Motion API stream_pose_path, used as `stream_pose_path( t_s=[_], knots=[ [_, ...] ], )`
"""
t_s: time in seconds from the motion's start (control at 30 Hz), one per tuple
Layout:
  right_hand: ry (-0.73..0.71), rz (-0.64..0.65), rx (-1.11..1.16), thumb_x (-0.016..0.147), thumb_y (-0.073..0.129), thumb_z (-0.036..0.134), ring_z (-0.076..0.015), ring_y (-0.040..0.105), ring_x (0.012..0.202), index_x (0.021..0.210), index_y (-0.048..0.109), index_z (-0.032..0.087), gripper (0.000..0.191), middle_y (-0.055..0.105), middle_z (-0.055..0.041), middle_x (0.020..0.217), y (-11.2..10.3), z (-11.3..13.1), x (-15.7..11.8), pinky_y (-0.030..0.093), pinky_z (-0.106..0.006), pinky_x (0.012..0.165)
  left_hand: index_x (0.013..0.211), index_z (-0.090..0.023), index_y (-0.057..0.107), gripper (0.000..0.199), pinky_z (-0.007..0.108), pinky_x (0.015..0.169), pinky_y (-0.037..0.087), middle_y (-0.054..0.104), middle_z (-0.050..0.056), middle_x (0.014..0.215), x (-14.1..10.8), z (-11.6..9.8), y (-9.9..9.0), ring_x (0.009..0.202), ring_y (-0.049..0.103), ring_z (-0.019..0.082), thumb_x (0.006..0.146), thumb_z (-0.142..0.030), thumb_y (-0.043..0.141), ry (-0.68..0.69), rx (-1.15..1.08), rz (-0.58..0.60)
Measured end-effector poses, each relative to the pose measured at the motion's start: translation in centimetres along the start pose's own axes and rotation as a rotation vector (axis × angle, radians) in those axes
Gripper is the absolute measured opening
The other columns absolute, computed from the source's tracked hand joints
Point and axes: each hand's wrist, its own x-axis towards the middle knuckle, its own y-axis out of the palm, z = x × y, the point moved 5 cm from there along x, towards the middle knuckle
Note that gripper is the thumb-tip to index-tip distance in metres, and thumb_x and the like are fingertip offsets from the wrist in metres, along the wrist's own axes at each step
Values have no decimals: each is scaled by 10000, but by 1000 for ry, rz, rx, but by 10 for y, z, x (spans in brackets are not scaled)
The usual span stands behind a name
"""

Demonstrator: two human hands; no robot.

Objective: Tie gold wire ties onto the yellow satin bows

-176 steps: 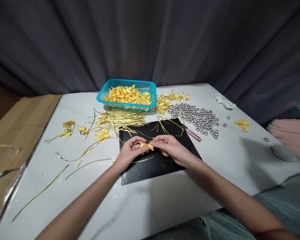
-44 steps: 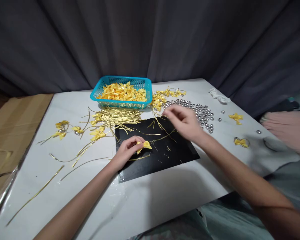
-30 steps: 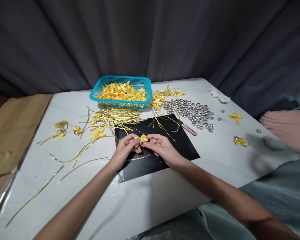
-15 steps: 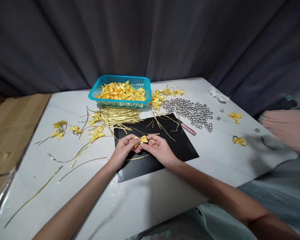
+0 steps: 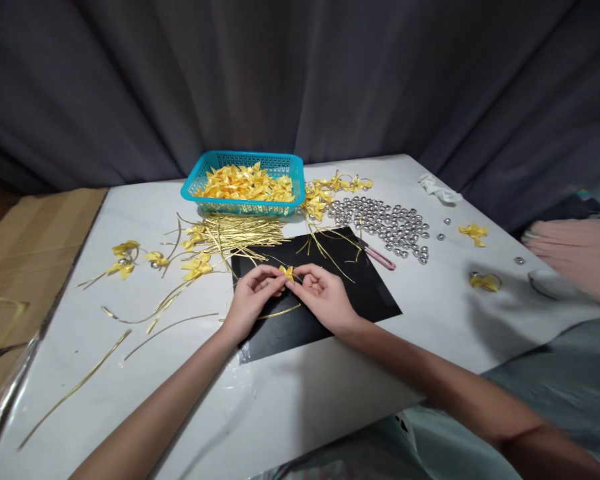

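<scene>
A dark curtain (image 5: 300, 80) is hanging behind the white worktop (image 5: 280, 420), where a black sheet (image 5: 350, 293) is lying. Above the sheet, the left hand (image 5: 250, 297) and right hand (image 5: 327, 300) are holding one yellow bow (image 5: 287, 273), each grip closing thumb against finger on it. The right hand, reaching toward the silver beads (image 5: 403, 230) earlier, is now meeting the left. The bow is looking small and glossy, its pointed tips showing and its middle hiding behind fingertips. Two finished-looking bows (image 5: 485, 282) are lying at the right, where only one was lying in the earliest view. Three beads are sitting apart from the pile; one blue basket (image 5: 243, 202) is holding many yellow bows, too crowded to count.
</scene>
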Motion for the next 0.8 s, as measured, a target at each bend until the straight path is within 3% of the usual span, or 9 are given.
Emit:
stream_pose_path(
  t_s=[0.23, 0.5, 0.8],
  knots=[
    [-105, -19, -162, 717, 653, 283, -55, 327, 471, 801, 660, 149, 158, 373, 73, 486, -4, 11, 0, 257, -200, 493, 822, -163, 670, 241, 203, 652, 488, 674, 5, 779, -1, 1, 1, 714, 612, 112, 700, -368, 706, -45, -9, 55],
    [-4, 79, 32, 718, 631, 341, -44, 299, 437, 831, 673, 130, 243, 382, 65, 495, 3, 6, 0, 229, -188, 428, 793, -156, 621, 269, 191, 637, 482, 684, -14, 665, 0, 0, 2, 622, 622, 98, 638, -323, 763, -105, -31, 84],
    [82, 103, 199, 696, 620, 515, -96, 476, 548, 745, 650, 146, 373, 564, -16, 617, 4, 0, 1, 382, -228, 521, 757, -147, 658, 263, 168, 610, 471, 665, -15, 659, -2, 2, 1, 593, 607, 85, 633, -351, 769, -169, -2, 86]
  ],
)
